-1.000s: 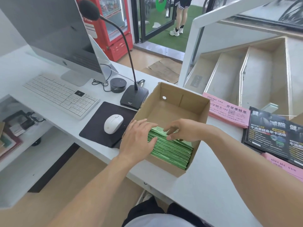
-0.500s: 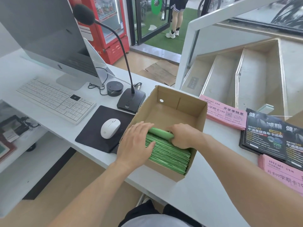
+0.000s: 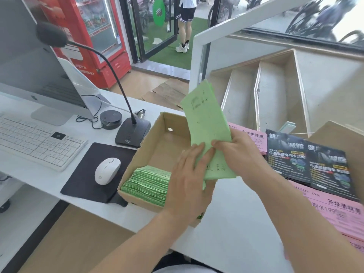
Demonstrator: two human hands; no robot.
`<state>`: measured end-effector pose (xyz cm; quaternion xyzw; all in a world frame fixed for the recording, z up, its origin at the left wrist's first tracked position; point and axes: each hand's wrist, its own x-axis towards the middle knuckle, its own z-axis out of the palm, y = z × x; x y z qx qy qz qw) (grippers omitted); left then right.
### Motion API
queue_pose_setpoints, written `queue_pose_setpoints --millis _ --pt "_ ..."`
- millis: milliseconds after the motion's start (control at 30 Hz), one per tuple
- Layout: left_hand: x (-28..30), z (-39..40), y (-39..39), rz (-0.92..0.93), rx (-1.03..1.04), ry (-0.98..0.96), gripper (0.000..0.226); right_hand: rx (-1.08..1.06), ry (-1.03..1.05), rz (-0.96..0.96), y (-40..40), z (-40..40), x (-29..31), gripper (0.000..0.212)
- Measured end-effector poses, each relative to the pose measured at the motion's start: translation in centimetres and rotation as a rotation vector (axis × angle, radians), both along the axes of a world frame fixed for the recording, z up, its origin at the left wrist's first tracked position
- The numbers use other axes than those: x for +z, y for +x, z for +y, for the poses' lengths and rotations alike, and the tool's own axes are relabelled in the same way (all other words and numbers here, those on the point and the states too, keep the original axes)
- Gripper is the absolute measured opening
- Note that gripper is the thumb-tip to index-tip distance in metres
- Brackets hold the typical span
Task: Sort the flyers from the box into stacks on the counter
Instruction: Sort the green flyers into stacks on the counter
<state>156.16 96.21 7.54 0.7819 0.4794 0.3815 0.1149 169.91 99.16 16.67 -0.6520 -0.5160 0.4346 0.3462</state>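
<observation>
Green bundle (image 3: 206, 127), long axis upright, centre frame: our right hand (image 3: 239, 152) grips it, left hand (image 3: 189, 174) flat against it, box (image 3: 155, 138) below.

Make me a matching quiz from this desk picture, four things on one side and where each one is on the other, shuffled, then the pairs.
Things:
1. green bundle
2. mouse
3. black flyers
4. green stack

Places:
A. on the dark mouse pad
B. inside the cardboard box
C. held above the box by the right hand
D. on the counter, right of the box

Pairs: 1-C, 2-A, 3-D, 4-B
</observation>
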Motion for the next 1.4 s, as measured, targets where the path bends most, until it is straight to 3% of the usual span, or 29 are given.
queue_pose_setpoints --millis 100,167,233,300,367,400,500,600,700,767,900,967,1233,1333,1400 --pt "1.5 0.9 1.8 -0.086 -0.069 0.114 0.056 -0.046 -0.013 0.175 3.1 -1.8 0.5 0.03" --pt "2.3 0.8 3.0 -0.182 -0.168 0.036 0.046 -0.131 -0.002 0.228 5.9 -2.7 0.5 0.028" --pt "3.1 0.6 4.2 -0.355 -0.2 -0.127 0.03 -0.204 0.027 0.146 9.9 -3.4 -0.3 0.037" --pt "3.5 0.3 5.4 -0.467 -0.207 -0.283 0.021 -0.171 0.009 -0.011 14.0 -4.5 -1.4 0.072" --pt "3.6 -0.2 6.7 -0.513 -0.285 -0.421 0.02 -0.127 -0.035 -0.003 17.6 -5.6 -3.0 0.106" --pt "3.5 -0.6 7.3 -0.528 -0.322 -0.493 0.02 -0.086 -0.066 0.063 18.6 -6.0 -3.5 0.101" --pt "1.7 -1.3 8.8 -0.564 -0.304 -0.733 0.019 0.028 -0.162 0.11 20.0 -7.4 -4.6 0.043" --pt "-0.2 -1.8 10.1 -0.537 -0.103 -0.757 0.017 -0.189 -0.087 0.033 20.2 -8.1 -7.1 0.017" --pt "-2.0 -2.6 11.7 -0.562 0.096 -0.752 0.012 -0.329 0.026 0.087 19.9 -8.4 -9.7 0.018" --pt "-4.1 -2.8 12.7 -0.653 0.185 -0.751 0.015 -0.318 0.016 0.088 19.8 -8.5 -11.4 0.019" --pt "-6.9 -3.2 12.9 -0.629 0.346 -0.784 0.032 -0.231 -0.078 0.055 19.8 -9.2 -13.9 0.028" --pt "-7.7 -3.5 12.7 -0.618 0.359 -0.788 0.036 -0.223 -0.091 0.033 20.0 -9.3 -14.2 0.031" --pt "-7.4 -3.2 13.2 -0.617 0.39 -0.682 0.016 -0.21 -0.023 0.009 19.9 -8.9 -14.7 0.026" --pt "-6.6 -2.2 13.5 -0.629 0.381 -0.583 0.017 -0.237 0.02 0.03 19.6 -8.7 -15.2 0.03" --pt "-6.8 -1.5 13.6 -0.631 0.383 -0.621 0.019 -0.224 0.029 0.014 19.5 -8.7 -15.2 0.031"
